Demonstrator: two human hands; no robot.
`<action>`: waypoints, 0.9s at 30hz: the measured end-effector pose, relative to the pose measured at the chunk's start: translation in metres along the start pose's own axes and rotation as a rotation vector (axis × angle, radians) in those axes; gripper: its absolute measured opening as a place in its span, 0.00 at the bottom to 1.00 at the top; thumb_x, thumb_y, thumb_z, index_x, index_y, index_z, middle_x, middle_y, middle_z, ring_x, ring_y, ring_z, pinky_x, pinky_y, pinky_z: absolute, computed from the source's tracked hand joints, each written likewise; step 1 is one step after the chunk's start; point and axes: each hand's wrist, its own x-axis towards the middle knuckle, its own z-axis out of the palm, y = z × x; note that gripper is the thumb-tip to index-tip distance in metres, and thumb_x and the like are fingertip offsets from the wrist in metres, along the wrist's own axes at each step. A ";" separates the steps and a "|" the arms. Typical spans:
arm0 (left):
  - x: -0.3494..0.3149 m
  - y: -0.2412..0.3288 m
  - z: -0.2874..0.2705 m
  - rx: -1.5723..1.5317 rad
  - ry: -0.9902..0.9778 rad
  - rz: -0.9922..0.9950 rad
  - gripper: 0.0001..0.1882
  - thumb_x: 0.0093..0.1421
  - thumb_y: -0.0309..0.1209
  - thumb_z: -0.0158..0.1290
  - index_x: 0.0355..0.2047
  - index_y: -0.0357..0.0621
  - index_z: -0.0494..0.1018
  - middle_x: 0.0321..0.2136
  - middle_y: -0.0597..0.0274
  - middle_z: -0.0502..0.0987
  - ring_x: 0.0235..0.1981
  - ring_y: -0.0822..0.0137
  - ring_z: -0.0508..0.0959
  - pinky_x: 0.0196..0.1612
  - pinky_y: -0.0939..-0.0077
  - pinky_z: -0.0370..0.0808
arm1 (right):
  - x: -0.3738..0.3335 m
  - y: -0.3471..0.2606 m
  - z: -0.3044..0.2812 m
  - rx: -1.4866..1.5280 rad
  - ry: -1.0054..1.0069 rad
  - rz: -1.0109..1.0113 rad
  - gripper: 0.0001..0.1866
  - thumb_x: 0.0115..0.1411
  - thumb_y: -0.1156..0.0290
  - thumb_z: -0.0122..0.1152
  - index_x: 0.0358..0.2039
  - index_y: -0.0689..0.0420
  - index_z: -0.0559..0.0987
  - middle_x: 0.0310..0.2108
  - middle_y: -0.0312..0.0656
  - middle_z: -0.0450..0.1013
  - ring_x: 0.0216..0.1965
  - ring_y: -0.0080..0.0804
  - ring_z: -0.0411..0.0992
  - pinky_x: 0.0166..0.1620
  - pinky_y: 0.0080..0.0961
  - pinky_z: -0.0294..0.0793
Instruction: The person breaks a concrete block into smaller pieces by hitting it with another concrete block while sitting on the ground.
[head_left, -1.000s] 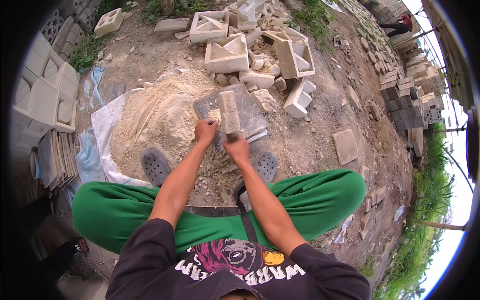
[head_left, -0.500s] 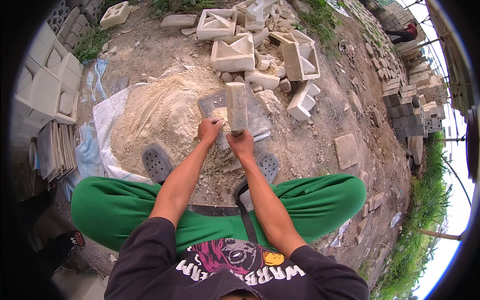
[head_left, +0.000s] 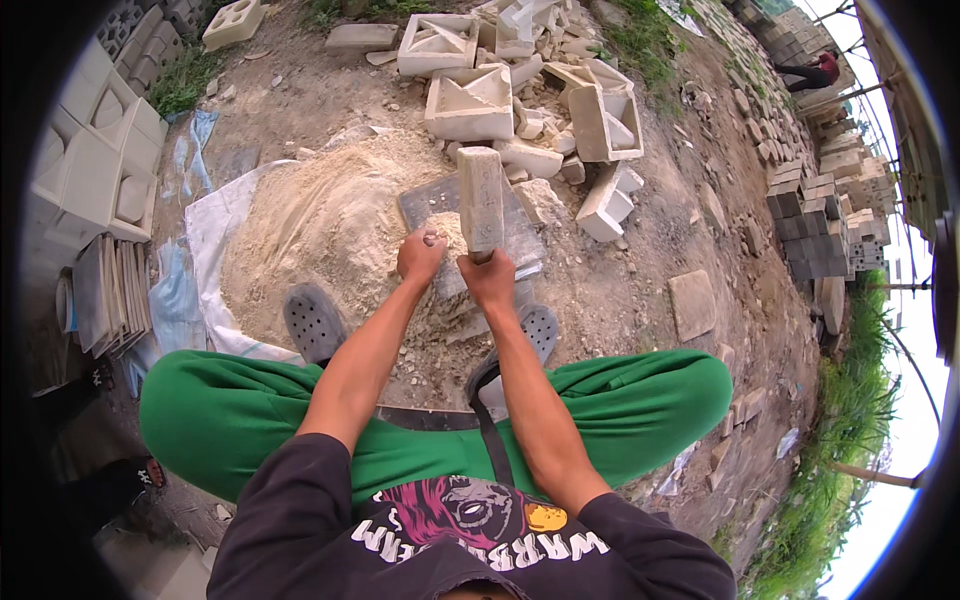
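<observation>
My right hand [head_left: 489, 279] is wrapped round the narrow lower end of a dusty, block-shaped mallet [head_left: 481, 200]. Its thick rectangular head points away from me, above a flat dark slab [head_left: 518, 222]. Just left of it, my left hand [head_left: 421, 257] is closed at the slab's near left edge, fingers curled; what they pinch is too small to make out. Pale crushed crumbs [head_left: 447, 229] lie on the slab beside that hand. A heap of pale crushed stone [head_left: 320, 220] spreads to the left on a white sheet [head_left: 212, 226].
Broken pale moulded blocks [head_left: 470, 103] and rubble lie beyond the slab. My clog-shod feet [head_left: 316, 322] flank the work spot. Pale blocks [head_left: 105, 150] and thin stacked boards [head_left: 105, 292] stand at left, grey bricks [head_left: 805, 220] at right. A person [head_left: 822, 70] is far off at upper right.
The mallet has lifted slightly, its head now reaching farther up and a little to the right. My right hand has risen with it. My left hand stays nearly in place.
</observation>
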 end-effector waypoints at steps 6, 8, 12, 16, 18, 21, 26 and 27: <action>0.002 -0.006 0.000 0.010 0.004 0.039 0.17 0.56 0.43 0.60 0.44 0.51 0.83 0.36 0.59 0.85 0.37 0.59 0.84 0.40 0.65 0.79 | -0.012 0.042 0.021 -0.123 -0.127 0.217 0.25 0.42 0.58 0.70 0.38 0.63 0.83 0.32 0.57 0.81 0.39 0.53 0.80 0.45 0.40 0.78; 0.004 -0.009 -0.001 -0.009 0.007 0.036 0.16 0.57 0.42 0.59 0.42 0.52 0.84 0.36 0.58 0.85 0.37 0.58 0.84 0.41 0.65 0.79 | 0.000 0.044 0.011 -0.178 -0.167 0.279 0.26 0.42 0.58 0.69 0.38 0.64 0.83 0.32 0.56 0.81 0.38 0.50 0.81 0.43 0.39 0.78; -0.001 0.005 -0.001 -0.015 -0.058 0.014 0.15 0.57 0.40 0.59 0.42 0.50 0.84 0.38 0.55 0.85 0.39 0.59 0.85 0.44 0.67 0.79 | 0.008 0.033 -0.003 0.111 0.036 0.100 0.24 0.43 0.59 0.69 0.34 0.66 0.81 0.28 0.52 0.80 0.31 0.44 0.81 0.38 0.36 0.78; 0.002 -0.003 0.001 0.011 -0.064 0.121 0.15 0.57 0.38 0.57 0.42 0.49 0.84 0.36 0.54 0.85 0.38 0.59 0.85 0.43 0.67 0.79 | 0.003 0.016 0.001 0.022 0.083 0.002 0.24 0.44 0.58 0.69 0.35 0.65 0.81 0.31 0.55 0.80 0.35 0.49 0.80 0.40 0.38 0.78; 0.006 -0.007 0.003 0.029 -0.066 0.135 0.15 0.57 0.37 0.57 0.43 0.49 0.84 0.36 0.54 0.85 0.37 0.59 0.85 0.42 0.67 0.79 | -0.003 0.026 0.009 -0.010 -0.020 0.055 0.25 0.43 0.58 0.69 0.37 0.65 0.81 0.33 0.56 0.80 0.37 0.51 0.80 0.42 0.39 0.78; 0.009 -0.012 0.008 -0.016 -0.074 0.137 0.14 0.59 0.36 0.55 0.43 0.55 0.84 0.36 0.55 0.84 0.36 0.56 0.84 0.42 0.63 0.79 | -0.010 0.036 0.013 -0.120 -0.160 0.143 0.25 0.43 0.58 0.69 0.39 0.63 0.82 0.35 0.57 0.80 0.41 0.53 0.80 0.44 0.40 0.77; 0.022 -0.031 0.010 0.028 -0.058 0.218 0.13 0.59 0.35 0.55 0.43 0.56 0.84 0.38 0.52 0.83 0.39 0.53 0.82 0.43 0.61 0.78 | -0.004 0.019 0.006 -0.164 -0.201 0.160 0.26 0.42 0.58 0.69 0.38 0.64 0.82 0.35 0.58 0.80 0.40 0.54 0.80 0.44 0.40 0.78; 0.023 -0.032 0.012 0.024 -0.056 0.212 0.13 0.59 0.35 0.55 0.43 0.56 0.84 0.38 0.52 0.83 0.39 0.53 0.82 0.43 0.61 0.78 | -0.003 0.014 0.003 -0.170 -0.205 0.158 0.26 0.42 0.58 0.69 0.38 0.64 0.82 0.35 0.58 0.80 0.40 0.54 0.80 0.44 0.40 0.78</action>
